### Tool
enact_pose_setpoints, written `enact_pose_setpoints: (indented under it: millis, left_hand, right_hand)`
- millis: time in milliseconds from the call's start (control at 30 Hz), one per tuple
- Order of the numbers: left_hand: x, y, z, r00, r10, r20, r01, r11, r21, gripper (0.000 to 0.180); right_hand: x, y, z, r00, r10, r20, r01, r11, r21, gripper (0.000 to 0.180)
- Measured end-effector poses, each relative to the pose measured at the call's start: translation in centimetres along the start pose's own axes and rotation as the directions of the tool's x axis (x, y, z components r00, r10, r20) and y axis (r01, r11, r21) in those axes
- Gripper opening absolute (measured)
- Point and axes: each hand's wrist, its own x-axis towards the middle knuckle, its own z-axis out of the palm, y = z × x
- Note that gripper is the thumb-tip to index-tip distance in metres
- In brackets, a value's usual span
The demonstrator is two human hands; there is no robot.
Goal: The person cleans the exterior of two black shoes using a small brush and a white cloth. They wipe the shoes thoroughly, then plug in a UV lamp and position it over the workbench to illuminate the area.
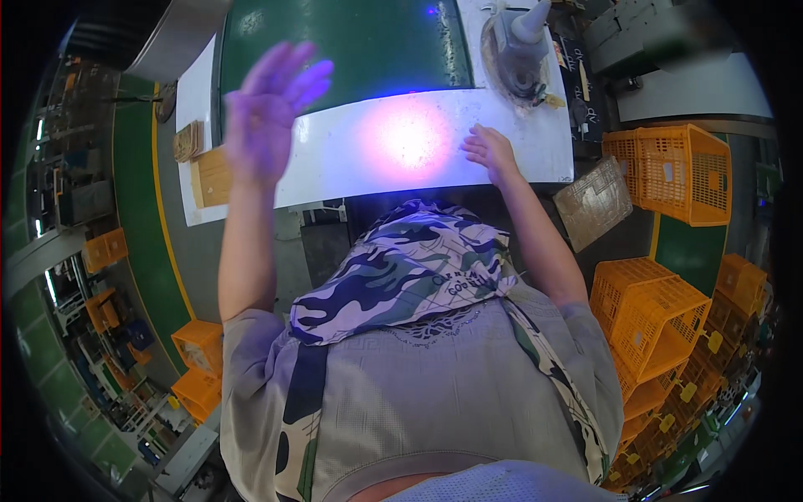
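My left hand (269, 113) is raised over the left part of the white worktable (326, 142), fingers spread and nothing in it. Under its fingertips lies the edge of a dark green mat or belt (351, 50). My right hand (489, 152) hovers near the table's front edge, its fingers stretched out and holding nothing. Between the two hands a bright pinkish-white patch of light (410, 142) falls on the bare white surface. A clear squeeze bottle (520, 42) with a white nozzle stands in a tray beyond my right hand.
Small tan blocks (189, 142) and a brown board (211, 177) lie at the table's left end. Orange plastic crates (669, 174) stand at the right, with more stacked (648, 314) nearer me. A wrapped flat sheet (595, 203) leans beside the table. A grey machine part (180, 38) juts in at upper left.
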Motion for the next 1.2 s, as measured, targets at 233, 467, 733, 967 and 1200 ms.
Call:
enact_pose_setpoints:
  millis: [233,467,733,967,1200]
  left_hand:
    - [-9.5,-16.8,-3.9,0.71,-0.663,-0.237,0.563,0.738,-0.372,0.075]
    - [-15.2,-19.6,-3.3,0.612,-0.775,-0.157,0.657,0.609,-0.445,0.06]
    - [-13.8,-19.4,-2.8,0.71,-0.694,-0.118,0.703,0.693,0.16,0.046]
    - [-2.7,-2.7,-1.3,1.0,-0.017,-0.026,0.019,0.997,0.076,0.062]
    - [4.9,12.4,6.3,0.812,0.538,0.226,-0.584,0.739,0.336,0.093]
  right_hand:
    - [-0.5,-2.8,10.6,0.954,-0.023,0.299,-0.08,0.941,0.328,0.067]
    - [0.2,-0.1,11.5,0.964,0.038,0.263,-0.119,0.947,0.298,0.069]
    - [-2.8,8.2,2.9,0.966,0.228,0.119,-0.246,0.953,0.177,0.039]
    - [-4.7,8.8,0.5,0.977,0.207,0.061,-0.215,0.942,0.256,0.033]
    - [-6.1,2.3,4.7,0.998,-0.021,0.055,0.013,0.99,0.143,0.032]
